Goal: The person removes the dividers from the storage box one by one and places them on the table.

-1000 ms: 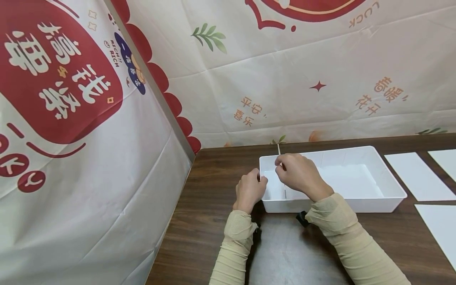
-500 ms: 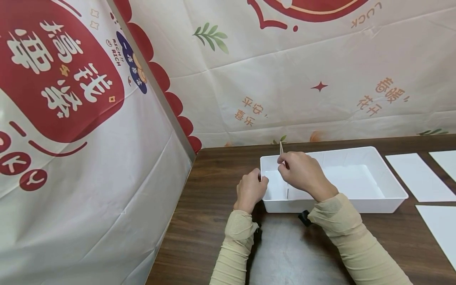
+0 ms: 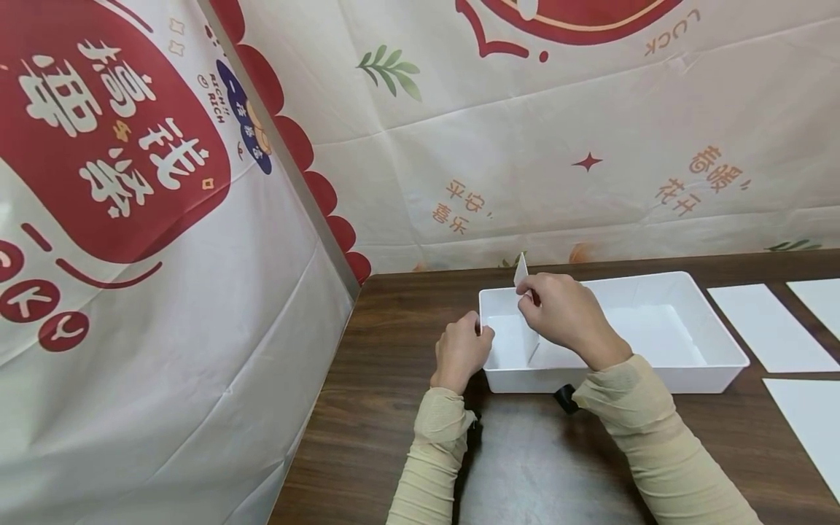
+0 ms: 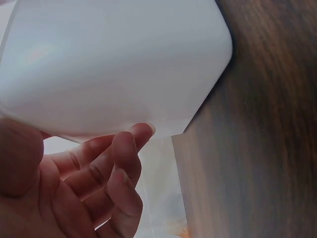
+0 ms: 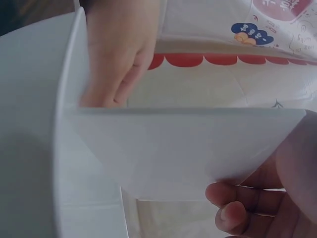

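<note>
A white rectangular plastic tray (image 3: 682, 379) stands on the brown table. My left hand (image 3: 461, 351) grips its left end at the rim; in the left wrist view the fingers (image 4: 124, 153) curl against the tray's wall (image 4: 119, 74). A thin white divider panel (image 3: 521, 268) stands crosswise in the tray near that end, its far end tilted up above the far rim. My right hand (image 3: 567, 319) pinches this panel by its top edge. Seen from the right wrist, the panel (image 5: 183, 148) has slanted sides, with the fingers (image 5: 233, 210) at its lower right corner.
Several flat white sheets (image 3: 774, 328) lie on the table right of the tray. Printed cloth hangs behind the table (image 3: 564, 182) and along the left side (image 3: 262, 350). A small black object (image 3: 566, 399) shows beneath the right wrist.
My right hand has shifted slightly right and up with the divider panel. The panel's far end has risen and more of its face shows. The left hand stays on the tray's rim.
</note>
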`<state>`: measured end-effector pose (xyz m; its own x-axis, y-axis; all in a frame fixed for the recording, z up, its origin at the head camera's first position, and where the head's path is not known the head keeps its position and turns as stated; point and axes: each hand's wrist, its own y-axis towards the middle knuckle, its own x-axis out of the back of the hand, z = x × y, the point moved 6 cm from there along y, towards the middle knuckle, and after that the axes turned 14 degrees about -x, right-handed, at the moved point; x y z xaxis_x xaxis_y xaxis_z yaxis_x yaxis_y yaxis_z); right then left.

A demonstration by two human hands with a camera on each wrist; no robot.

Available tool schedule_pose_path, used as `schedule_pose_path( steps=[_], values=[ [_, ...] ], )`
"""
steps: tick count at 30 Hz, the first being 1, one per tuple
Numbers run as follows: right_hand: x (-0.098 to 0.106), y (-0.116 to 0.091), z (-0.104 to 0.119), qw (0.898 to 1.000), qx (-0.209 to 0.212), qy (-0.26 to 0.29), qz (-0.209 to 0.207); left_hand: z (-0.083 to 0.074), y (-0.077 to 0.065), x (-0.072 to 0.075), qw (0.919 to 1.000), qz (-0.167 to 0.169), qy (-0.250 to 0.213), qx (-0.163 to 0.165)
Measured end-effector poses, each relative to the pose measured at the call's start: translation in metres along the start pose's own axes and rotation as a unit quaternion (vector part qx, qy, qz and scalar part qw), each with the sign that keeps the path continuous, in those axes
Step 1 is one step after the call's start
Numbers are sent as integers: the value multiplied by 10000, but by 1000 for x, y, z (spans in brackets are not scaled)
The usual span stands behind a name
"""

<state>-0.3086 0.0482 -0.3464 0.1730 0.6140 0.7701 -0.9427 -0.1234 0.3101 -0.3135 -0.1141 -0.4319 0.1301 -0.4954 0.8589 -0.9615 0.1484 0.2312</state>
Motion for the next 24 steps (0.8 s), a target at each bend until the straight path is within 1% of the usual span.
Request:
schedule_pose_path(
  steps=[6,14,24],
  values=[
    [5,1,-4,9999,-67,68,53,1,0,-1,9999,80,-36,95],
    [16,2,-13,10000,-30,12,-81,-4,-1,0,10000,1,-81,-21],
    [26,-1,-20,9999,-84,-22,-136,0,-1,-1,10000,58,-43,42]
  ],
)
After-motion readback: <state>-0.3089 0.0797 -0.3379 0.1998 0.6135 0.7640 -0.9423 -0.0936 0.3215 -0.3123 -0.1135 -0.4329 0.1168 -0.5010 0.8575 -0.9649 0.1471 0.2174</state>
